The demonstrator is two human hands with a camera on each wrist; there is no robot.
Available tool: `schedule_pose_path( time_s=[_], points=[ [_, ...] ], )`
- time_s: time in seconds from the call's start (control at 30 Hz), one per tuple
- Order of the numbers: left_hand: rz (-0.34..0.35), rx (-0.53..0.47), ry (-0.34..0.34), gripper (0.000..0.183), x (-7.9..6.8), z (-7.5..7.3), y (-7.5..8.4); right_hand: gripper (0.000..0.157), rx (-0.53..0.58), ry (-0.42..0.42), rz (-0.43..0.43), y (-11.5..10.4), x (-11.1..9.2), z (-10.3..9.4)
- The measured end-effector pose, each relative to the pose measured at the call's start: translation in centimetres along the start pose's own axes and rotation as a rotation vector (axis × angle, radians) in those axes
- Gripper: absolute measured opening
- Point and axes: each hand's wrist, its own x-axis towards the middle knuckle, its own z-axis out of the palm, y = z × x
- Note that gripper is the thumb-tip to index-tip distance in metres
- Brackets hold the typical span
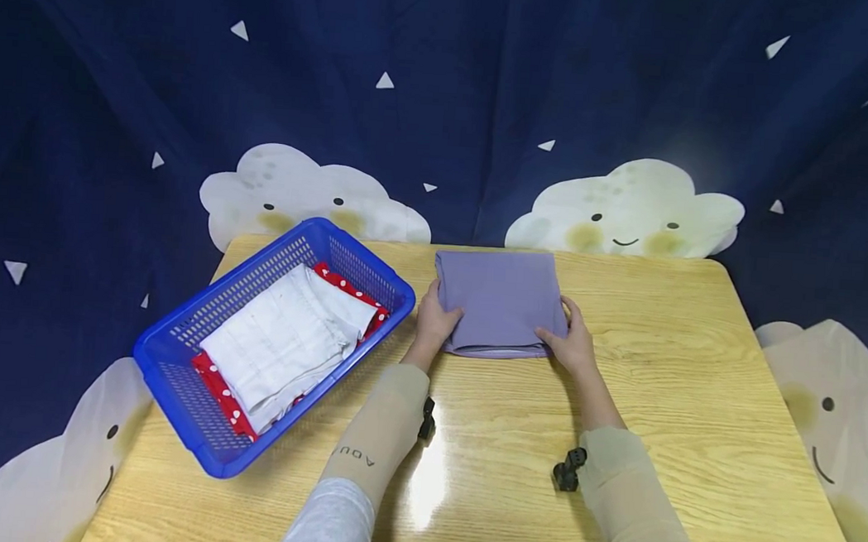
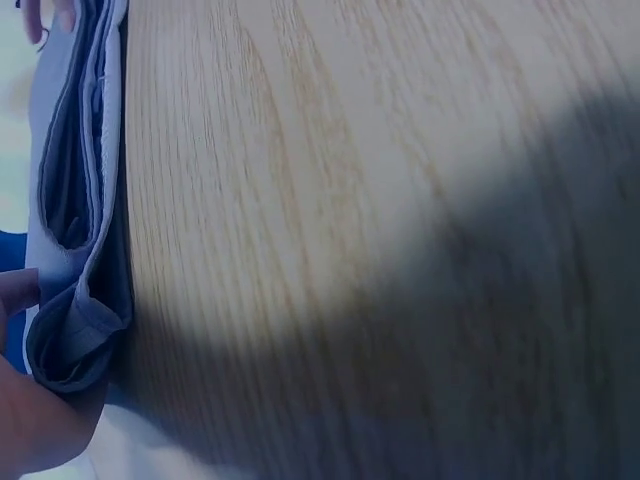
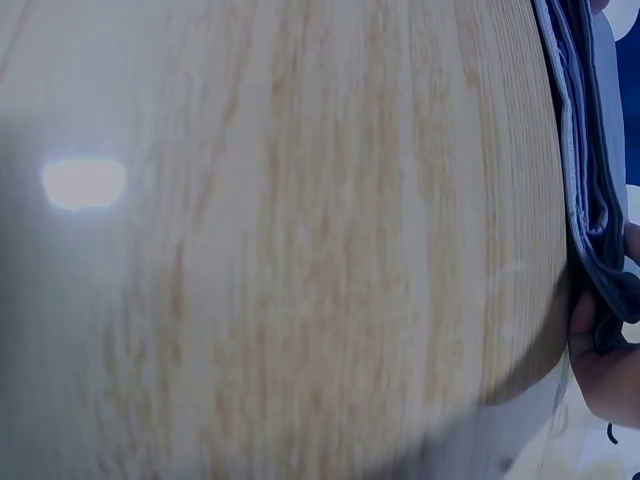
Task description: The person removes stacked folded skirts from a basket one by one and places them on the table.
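A folded purple cloth (image 1: pixel 499 300) lies at the far edge of the table, in layers. My left hand (image 1: pixel 437 319) grips its left side, thumb on top. On the opposite side, my right hand (image 1: pixel 573 339) holds the right edge, also with the thumb on top. In the left wrist view the rolled, layered edge of the cloth (image 2: pixel 85 150) stands beside the left hand (image 2: pixel 40 420). Fingers of the right hand (image 3: pixel 605 375) pinch the stacked layers of the cloth (image 3: pixel 580 120) in the right wrist view. Fingers under the cloth are hidden.
Left of the cloth stands a blue plastic basket (image 1: pixel 177 322), turned at an angle. Inside it, folded white clothing (image 1: pixel 281 336) rests on red cloth with white dots (image 1: pixel 221 395). Behind the wooden table (image 1: pixel 681 386) hangs a dark blue curtain (image 1: pixel 461 74) with clouds.
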Motion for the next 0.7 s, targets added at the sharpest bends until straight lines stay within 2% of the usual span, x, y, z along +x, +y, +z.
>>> schedule_pose_path(
  time_s=[0.3, 0.5, 0.57, 0.7],
  points=[
    [0.015, 0.08, -0.006, 0.072, 0.0, 0.1, 0.0, 0.077, -0.017, -0.033, -0.012, 0.0, 0.1, -0.4],
    [-0.01, 0.245, -0.046, 0.071, -0.9, -0.8, 0.8, 0.078, -0.107, -0.028, -0.072, -0.8, -0.2, -1.0],
    [0.02, 0.304, -0.043, 0.068, -1.4, -1.3, 1.2, 0.077, -0.158, -0.011, -0.097, -1.4, -0.5, -1.3],
    [0.152, 0.338, 0.0, 0.061, -2.6, -2.6, 1.7, 0.072, -0.2, 0.013, -0.167, -3.0, -0.8, -1.7]
  ],
)
